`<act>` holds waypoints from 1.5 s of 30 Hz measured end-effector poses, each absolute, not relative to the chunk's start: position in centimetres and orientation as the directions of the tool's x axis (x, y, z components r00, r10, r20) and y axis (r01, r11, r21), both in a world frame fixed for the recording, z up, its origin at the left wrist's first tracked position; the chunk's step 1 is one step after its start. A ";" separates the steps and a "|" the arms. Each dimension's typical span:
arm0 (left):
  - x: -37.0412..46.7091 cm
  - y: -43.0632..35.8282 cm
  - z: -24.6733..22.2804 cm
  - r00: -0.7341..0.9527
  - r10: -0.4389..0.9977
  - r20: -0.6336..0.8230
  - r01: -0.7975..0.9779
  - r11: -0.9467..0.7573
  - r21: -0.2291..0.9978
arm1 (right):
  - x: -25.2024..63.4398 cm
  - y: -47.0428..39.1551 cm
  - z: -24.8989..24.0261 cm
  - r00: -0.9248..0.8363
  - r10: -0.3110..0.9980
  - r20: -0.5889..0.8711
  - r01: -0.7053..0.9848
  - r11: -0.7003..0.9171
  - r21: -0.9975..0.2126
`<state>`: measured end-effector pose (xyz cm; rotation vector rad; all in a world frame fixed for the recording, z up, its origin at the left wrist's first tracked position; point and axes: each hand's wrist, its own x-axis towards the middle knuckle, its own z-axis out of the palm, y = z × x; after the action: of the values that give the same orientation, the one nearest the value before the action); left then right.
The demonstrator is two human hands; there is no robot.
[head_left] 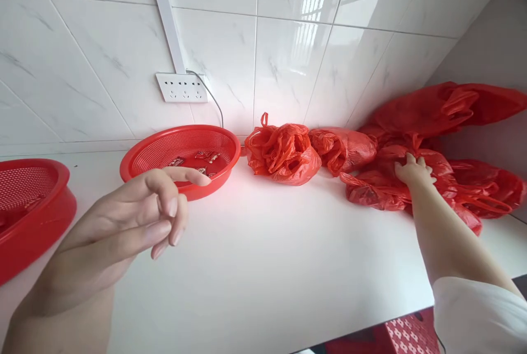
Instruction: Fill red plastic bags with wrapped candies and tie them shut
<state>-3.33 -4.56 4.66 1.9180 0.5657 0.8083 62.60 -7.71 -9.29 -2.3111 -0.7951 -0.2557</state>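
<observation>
Left hand [140, 222] free, right hand [414, 172] on a red bag [393, 153]

The left hand is closest to the camera, raised over the white bench [263, 266]. Its index finger is extended, the other fingers are loosely curled and the thumb lies close to their tips. It holds nothing visible. In the view, its index finger overlaps the rim of the middle basket [142, 151].

The right hand reaches forward to the far right of the bench. Its fingers are slightly spread and bent, in contact with the top of the red bag. Whether they grip the plastic cannot be told.

The red bag lies within a pile of other red bags [489, 178] at the right end of the bench. Two more bunched bags, the looped bag [284, 153] and the smaller bag [349, 148], sit between the pile and the middle basket, near the tiled wall [222, 41]. The middle basket contains several small packets [214, 158]. These carry printing, too small to read. The left basket [61, 178] is cut off by the frame edge. A socket panel [182, 88] with a dark cable [214, 99] is mounted above the middle basket.
</observation>
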 end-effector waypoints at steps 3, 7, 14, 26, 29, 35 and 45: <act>-2.6 -4.8 5.0 0.753 0.615 0.234 0.015 -0.373 0.928 | 62.0 -6.5 -10.0 0.844 0.426 0.326 0.536 -0.654 -0.533; -2.6 -5.0 5.2 0.788 0.588 0.183 0.082 -0.395 0.915 | 58.6 -4.2 -7.3 0.731 0.480 0.485 0.677 -0.599 -0.428; -1.9 -5.6 5.2 0.762 0.625 0.166 0.145 -0.415 0.898 | 41.6 -0.4 -3.9 0.032 0.826 0.562 0.932 0.179 -0.316; -2.0 -7.0 6.1 0.694 0.698 0.177 0.162 -0.391 0.906 | 34.6 4.0 -2.1 0.302 0.620 0.724 0.795 0.256 -0.551; -1.9 -7.1 6.2 0.681 0.714 0.160 0.173 -0.370 0.913 | 33.8 4.1 -2.7 0.037 0.776 0.630 0.886 0.266 -0.379; -1.7 -7.4 6.1 0.674 0.722 0.156 0.171 -0.357 0.918 | 33.5 5.7 -5.6 0.364 0.653 0.664 0.866 0.025 -0.500; -1.0 -6.2 4.9 0.482 0.813 0.327 0.271 -0.494 0.826 | 30.5 1.5 -0.7 0.459 0.498 0.736 0.354 0.658 -0.665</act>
<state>-1.00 -6.19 4.89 2.0068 0.8933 0.9570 30.52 1.50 -0.66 -0.8987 -1.1322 0.1049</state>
